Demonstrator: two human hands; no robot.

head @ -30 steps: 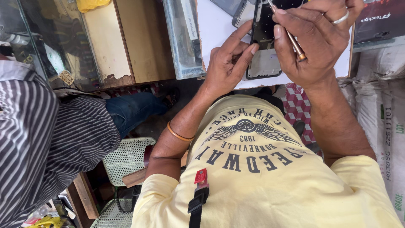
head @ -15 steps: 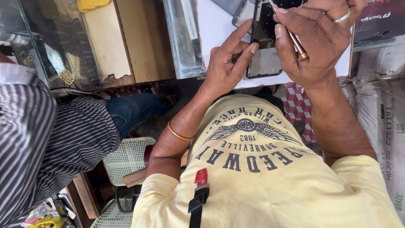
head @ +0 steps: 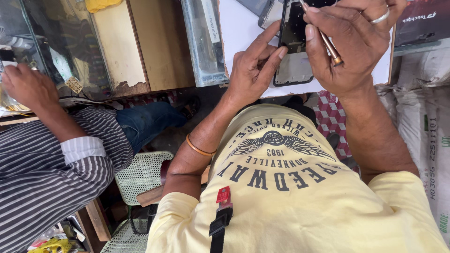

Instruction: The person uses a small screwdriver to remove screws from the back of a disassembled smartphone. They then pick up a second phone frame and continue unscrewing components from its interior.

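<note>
Up top, the left hand (head: 253,70) grips the opened phone (head: 294,42) by its edge on the white bench (head: 236,28). Right hand (head: 349,47) pinches a brass-handled tool (head: 328,44) over it.

Shirt: yellow short-sleeved tee (head: 300,206), dark winged print
Left wrist: thin orange bangle (head: 198,147)
Right hand: silver ring (head: 379,17)
Chest: black strap, red tab (head: 223,195)

An opened phone (head: 295,44) is held over the worktop (head: 239,28) between left hand (head: 253,70) and right hand (head: 349,47).
</note>
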